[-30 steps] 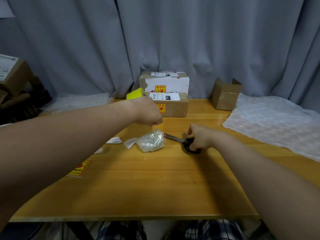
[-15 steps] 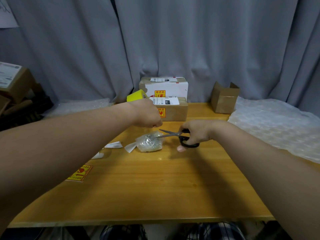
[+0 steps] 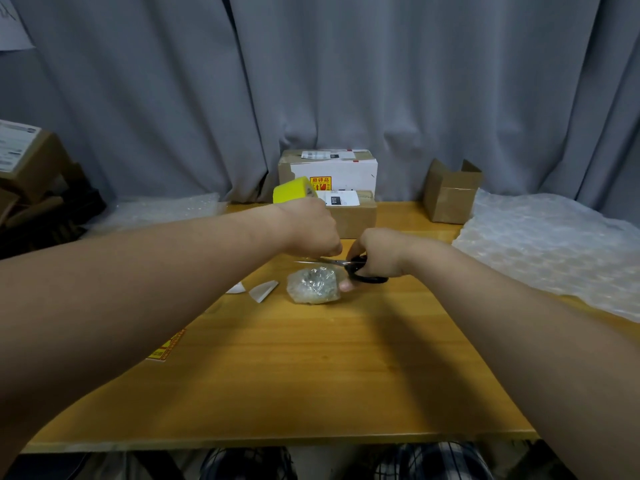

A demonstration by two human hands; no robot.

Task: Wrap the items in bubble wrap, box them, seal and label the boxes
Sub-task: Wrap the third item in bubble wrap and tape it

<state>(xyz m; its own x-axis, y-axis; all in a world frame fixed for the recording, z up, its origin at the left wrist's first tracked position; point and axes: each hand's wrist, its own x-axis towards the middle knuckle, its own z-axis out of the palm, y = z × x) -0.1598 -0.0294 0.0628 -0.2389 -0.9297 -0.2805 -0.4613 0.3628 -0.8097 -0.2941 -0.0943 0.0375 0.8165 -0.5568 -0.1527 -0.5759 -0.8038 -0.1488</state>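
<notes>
A small item wrapped in bubble wrap (image 3: 313, 285) lies on the wooden table (image 3: 294, 368). Above it my left hand (image 3: 310, 228) is closed on a yellow tape roll (image 3: 292, 190), held up over the bundle. My right hand (image 3: 377, 254) grips black-handled scissors (image 3: 360, 270); their blades point left, just under my left hand and above the bundle. Any tape strip between roll and bundle is too faint to see.
Two sealed, labelled boxes (image 3: 329, 171) are stacked at the back centre. An open small carton (image 3: 450, 195) stands to their right. Bubble wrap sheets (image 3: 554, 247) cover the right side and the back left. Paper scraps (image 3: 263, 291) and a yellow sticker (image 3: 162, 351) lie left.
My right hand picked the scissors up off the table and brought them left and up to my left hand. The left hand rose slightly with the tape roll.
</notes>
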